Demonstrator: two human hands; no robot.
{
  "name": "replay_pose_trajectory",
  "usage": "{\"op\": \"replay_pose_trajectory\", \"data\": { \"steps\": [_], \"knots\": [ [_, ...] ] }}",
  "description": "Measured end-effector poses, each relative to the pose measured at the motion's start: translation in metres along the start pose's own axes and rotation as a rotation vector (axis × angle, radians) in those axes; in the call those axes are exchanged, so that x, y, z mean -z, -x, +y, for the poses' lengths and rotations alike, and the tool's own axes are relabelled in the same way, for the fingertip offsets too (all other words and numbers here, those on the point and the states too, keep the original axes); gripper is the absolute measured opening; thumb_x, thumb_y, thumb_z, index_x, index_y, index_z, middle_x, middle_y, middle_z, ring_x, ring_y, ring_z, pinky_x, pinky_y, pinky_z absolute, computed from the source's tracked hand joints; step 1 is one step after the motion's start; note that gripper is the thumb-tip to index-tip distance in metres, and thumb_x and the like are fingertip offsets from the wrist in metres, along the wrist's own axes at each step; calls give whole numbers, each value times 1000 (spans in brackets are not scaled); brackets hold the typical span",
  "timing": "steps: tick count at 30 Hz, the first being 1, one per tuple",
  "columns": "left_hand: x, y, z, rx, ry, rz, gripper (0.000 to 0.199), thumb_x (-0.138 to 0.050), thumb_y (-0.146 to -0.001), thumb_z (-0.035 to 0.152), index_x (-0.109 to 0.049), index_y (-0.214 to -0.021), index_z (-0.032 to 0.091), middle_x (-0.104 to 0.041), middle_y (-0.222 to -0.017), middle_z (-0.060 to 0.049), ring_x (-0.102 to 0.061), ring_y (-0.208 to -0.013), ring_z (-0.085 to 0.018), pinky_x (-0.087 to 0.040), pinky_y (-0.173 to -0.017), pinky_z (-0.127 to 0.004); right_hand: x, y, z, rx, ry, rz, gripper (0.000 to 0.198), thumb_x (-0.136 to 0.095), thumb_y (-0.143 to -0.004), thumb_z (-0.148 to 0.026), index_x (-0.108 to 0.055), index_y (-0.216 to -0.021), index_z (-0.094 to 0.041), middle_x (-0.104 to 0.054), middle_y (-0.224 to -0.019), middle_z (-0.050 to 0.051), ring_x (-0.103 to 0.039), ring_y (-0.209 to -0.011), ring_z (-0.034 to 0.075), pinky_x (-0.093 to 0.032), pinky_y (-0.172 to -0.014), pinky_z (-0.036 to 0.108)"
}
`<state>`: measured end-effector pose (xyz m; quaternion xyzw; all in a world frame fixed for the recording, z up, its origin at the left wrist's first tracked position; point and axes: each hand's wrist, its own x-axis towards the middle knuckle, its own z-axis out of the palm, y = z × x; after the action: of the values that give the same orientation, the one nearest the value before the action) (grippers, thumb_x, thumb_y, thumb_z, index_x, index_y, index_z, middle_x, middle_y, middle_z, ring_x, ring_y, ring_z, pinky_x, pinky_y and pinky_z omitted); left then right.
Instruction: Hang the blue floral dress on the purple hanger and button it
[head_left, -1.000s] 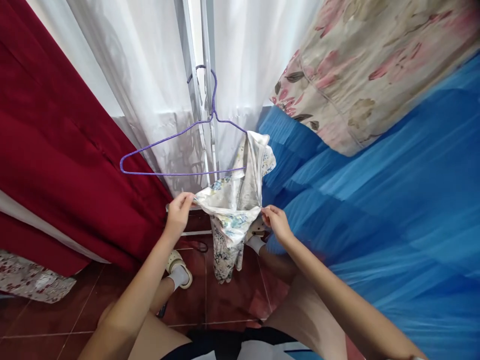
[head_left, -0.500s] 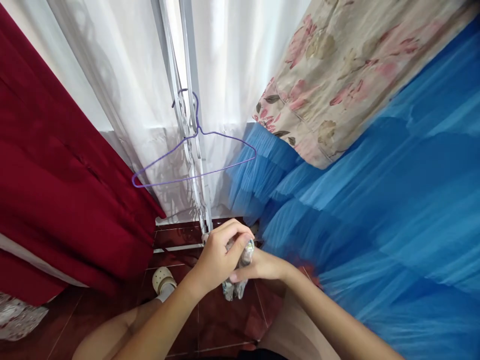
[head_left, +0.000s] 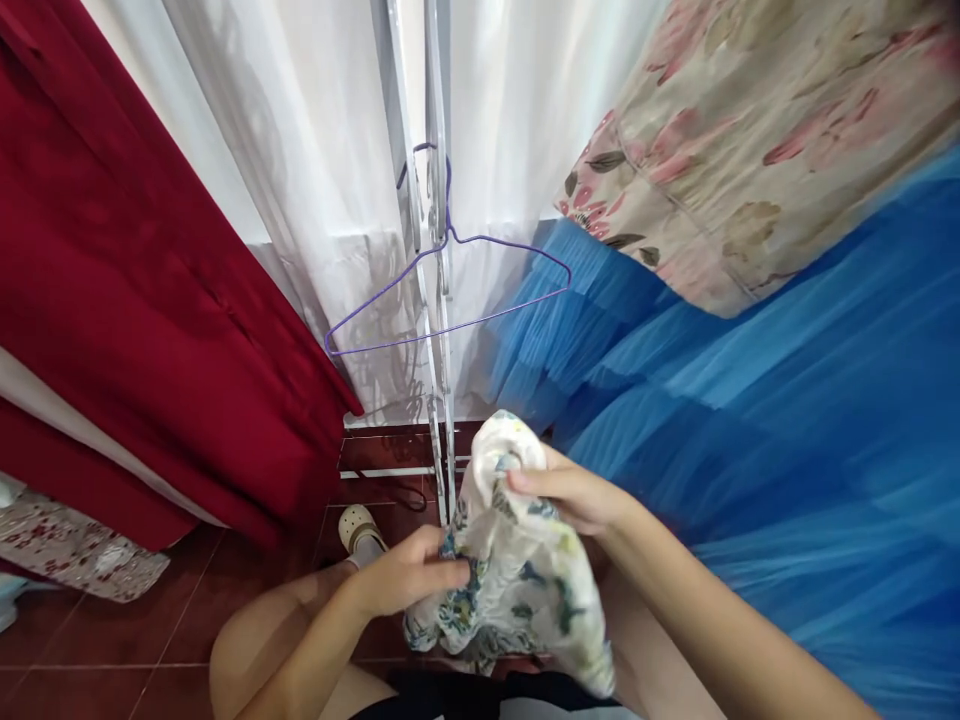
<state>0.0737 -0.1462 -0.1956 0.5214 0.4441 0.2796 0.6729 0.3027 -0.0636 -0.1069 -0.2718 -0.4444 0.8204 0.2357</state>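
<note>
A white cloth garment (head_left: 517,580) with a green, blue and yellow leaf print hangs bunched above my lap. My left hand (head_left: 412,575) pinches its left edge, thumb on top. At the upper right of the cloth, my right hand (head_left: 574,490) grips it, with the thumb pressed near a rolled, ring-like fold. The garment's exact kind is hard to make out in its folds. Beyond my hands, a bare purple wire hanger (head_left: 450,240) hangs by its hook from a white metal rack (head_left: 439,120).
Red cloth (head_left: 150,300) hangs on the left. To the right hang blue tulle (head_left: 750,420) and a beige floral garment (head_left: 697,180). White curtains (head_left: 300,130) cover the back. A foot in a cream clog (head_left: 358,528) rests on dark red tiles (head_left: 180,610).
The cloth, a small bundle between my close hands before, is now spread larger. My hands have moved apart, the left lower, the right up and rightward. The view has shifted left.
</note>
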Motion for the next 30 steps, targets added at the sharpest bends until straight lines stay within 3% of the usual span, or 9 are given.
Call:
{"op": "replay_pose_trajectory", "data": {
  "steps": [2,5,9,13,16,20,22,26,30],
  "knots": [
    [0,9,-10,-15,-89,12,54,-73,-76,66,-74,-99,17,-70,-93,-9,-63,-96,-27,-52,-85,-33,3,5,-13,73,-33,54,43,-91,-62,-34,-70,-95,-16,-73,-81,5,-69,-71,19,-57,-73,32],
    [19,19,-11,-89,-271,167,44,-69,-82,59,-75,-88,17,-68,-82,-6,-62,-85,-24,-52,-77,-30,9,9,-36,225,48,139,40,-89,-60,-31,-70,-92,-18,-71,-78,4,-68,-69,22,-56,-68,33],
    [72,36,2,-169,-446,250,43,-57,-92,53,-74,-79,15,-70,-80,-7,-62,-77,-23,-52,-68,-30,25,-2,-74,402,498,382,34,-87,-63,-35,-71,-87,-16,-71,-78,5,-66,-68,22,-53,-65,34],
    [133,46,27,-363,-829,377,28,-60,-90,43,-77,-80,23,-74,-90,-6,-65,-95,-27,-48,-97,-41,51,-41,-102,588,1078,529,40,-80,-72,-38,-72,-104,-15,-73,-94,7,-66,-81,24,-50,-74,35],
    [175,44,54,-405,-1178,441,18,-62,-87,40,-76,-87,28,-75,-96,-4,-65,-102,-28,-38,-108,-48,67,-79,-104,677,1289,557,44,-66,-86,-39,-65,-125,-18,-72,-114,9,-65,-100,25,-47,-88,36],
    [219,28,95,-358,-1370,584,29,-52,-90,36,-74,-110,34,-69,-128,-3,-55,-121,-32,-33,-104,-52,72,-110,-92,631,1372,597,29,-48,-97,-41,-66,-93,-18,-65,-76,3,-57,-71,18,-40,-69,29],
    [234,18,116,-372,-1425,682,29,-49,-90,36,-74,-103,31,-62,-140,-2,-50,-125,-34,-30,-104,-54,68,-111,-86,630,1399,623,33,-47,-98,-42,-54,-74,-20,-50,-61,-2,-45,-59,15,-32,-60,28],
    [239,-1,154,-428,-1438,831,33,-44,-92,36,-74,-89,23,-54,-149,-4,-41,-129,-35,-25,-107,-57,56,-91,-81,641,1420,616,39,-50,-97,-42,-36,-66,-22,-36,-55,-4,-35,-55,13,-24,-57,29],
    [198,-20,187,-569,-1315,751,32,-45,-92,36,-72,-84,21,-54,-149,-3,-37,-134,-34,-22,-113,-58,44,-72,-78,624,1453,592,40,-49,-97,-44,-37,-66,-22,-37,-55,-4,-38,-55,14,-23,-57,29]
  ]
}}
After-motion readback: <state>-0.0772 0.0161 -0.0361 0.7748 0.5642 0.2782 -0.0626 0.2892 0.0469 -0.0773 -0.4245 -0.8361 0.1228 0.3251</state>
